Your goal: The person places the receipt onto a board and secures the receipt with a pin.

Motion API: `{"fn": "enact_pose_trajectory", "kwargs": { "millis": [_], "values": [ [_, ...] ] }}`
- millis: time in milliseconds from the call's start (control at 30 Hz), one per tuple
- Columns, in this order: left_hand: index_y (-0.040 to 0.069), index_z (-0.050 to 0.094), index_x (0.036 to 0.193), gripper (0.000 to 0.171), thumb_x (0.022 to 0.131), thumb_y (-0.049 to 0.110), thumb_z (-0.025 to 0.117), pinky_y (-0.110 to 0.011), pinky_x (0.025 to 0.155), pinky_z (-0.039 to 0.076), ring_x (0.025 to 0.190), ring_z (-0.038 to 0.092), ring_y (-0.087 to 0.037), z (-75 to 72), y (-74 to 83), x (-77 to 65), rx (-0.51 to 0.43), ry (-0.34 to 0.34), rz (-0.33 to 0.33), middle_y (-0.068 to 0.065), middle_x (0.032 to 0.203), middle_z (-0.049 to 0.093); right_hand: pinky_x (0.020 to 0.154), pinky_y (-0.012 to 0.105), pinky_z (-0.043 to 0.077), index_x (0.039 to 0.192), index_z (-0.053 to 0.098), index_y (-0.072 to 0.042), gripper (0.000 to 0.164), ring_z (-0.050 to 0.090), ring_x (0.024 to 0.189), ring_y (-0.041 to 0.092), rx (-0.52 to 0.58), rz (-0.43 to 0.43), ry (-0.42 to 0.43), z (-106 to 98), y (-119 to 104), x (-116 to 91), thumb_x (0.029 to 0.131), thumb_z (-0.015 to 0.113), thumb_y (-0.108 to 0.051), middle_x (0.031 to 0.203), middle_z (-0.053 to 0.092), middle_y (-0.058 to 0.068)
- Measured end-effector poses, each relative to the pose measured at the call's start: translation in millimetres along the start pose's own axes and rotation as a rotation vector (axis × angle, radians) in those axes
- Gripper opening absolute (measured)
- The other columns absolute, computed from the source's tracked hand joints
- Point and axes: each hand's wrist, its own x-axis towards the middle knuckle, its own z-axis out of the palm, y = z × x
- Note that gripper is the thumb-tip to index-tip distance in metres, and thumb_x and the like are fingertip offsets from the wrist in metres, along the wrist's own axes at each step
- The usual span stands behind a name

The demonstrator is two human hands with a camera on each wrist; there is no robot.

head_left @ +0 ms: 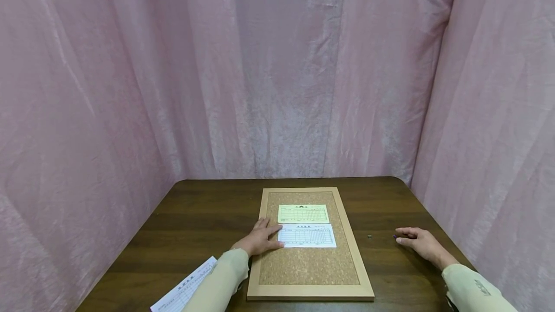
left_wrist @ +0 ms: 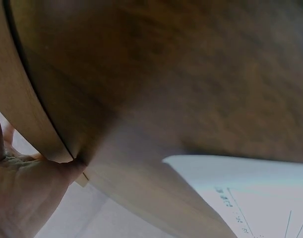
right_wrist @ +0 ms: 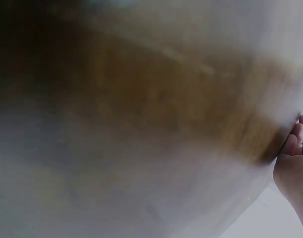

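Observation:
A white printed slip point(head_left: 307, 236) lies on the cork board point(head_left: 310, 266), just below a green printed slip point(head_left: 303, 214). My left hand point(head_left: 259, 240) rests over the board's left frame, fingers spread, with thumb and fingertips at the white slip's left edge. In the left wrist view that hand point(left_wrist: 30, 191) reaches over the wooden frame. Far to the right of the board, my right hand point(head_left: 419, 245) is low at the table, thumb and fingers around a tiny purple piece point(head_left: 394, 236); I cannot tell if they pinch it. The right wrist view shows this hand point(right_wrist: 294, 163) at its edge.
A tiny green piece point(head_left: 369, 236) lies on the dark wooden table point(head_left: 208, 220) between the board and my right hand. More white printed paper point(head_left: 186, 288) lies at the front left, partly behind my left sleeve. Pink curtains point(head_left: 277, 71) surround the table.

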Motion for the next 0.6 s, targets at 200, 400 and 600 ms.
{"fn": "enact_pose_trajectory", "kwargs": {
  "millis": [200, 400, 600],
  "values": [
    [0.017, 0.047, 0.149, 0.065, 0.093, 0.044, 0.067, -0.064, 0.113, 0.016, 0.149, 0.004, -0.043, 0.7, -0.7, -0.7, 0.005, 0.0, 0.006, -0.026, 0.161, 0.014, 0.092, 0.049, 0.048, 0.126, 0.063, 0.007, 0.043, 0.054, 0.118, 0.047, 0.024, -0.017, 0.001, 1.2, 3.2, 4.3, 0.095, 0.069, -0.023, 0.124, 0.064, 0.025],
    [0.017, 0.047, 0.15, 0.066, 0.093, 0.044, 0.067, -0.064, 0.113, 0.016, 0.149, 0.003, -0.042, 0.1, -0.2, -1.1, -0.004, -0.004, -0.002, -0.026, 0.161, 0.013, 0.086, 0.032, 0.048, 0.123, 0.065, 0.008, 0.041, 0.057, 0.117, 0.043, 0.038, -0.027, -0.005, 2.5, 3.4, 8.8, 0.093, 0.071, -0.019, 0.12, 0.067, 0.022],
    [0.018, 0.047, 0.149, 0.066, 0.093, 0.044, 0.068, -0.065, 0.113, 0.016, 0.149, 0.004, -0.042, 0.7, -0.7, 0.2, -0.003, -0.003, 0.0, -0.026, 0.161, 0.014, 0.094, 0.049, 0.046, 0.122, 0.065, 0.007, 0.041, 0.053, 0.119, 0.047, 0.022, -0.016, 0.005, 2.8, 2.8, 9.1, 0.093, 0.072, -0.021, 0.125, 0.061, 0.027]
  ]
}}
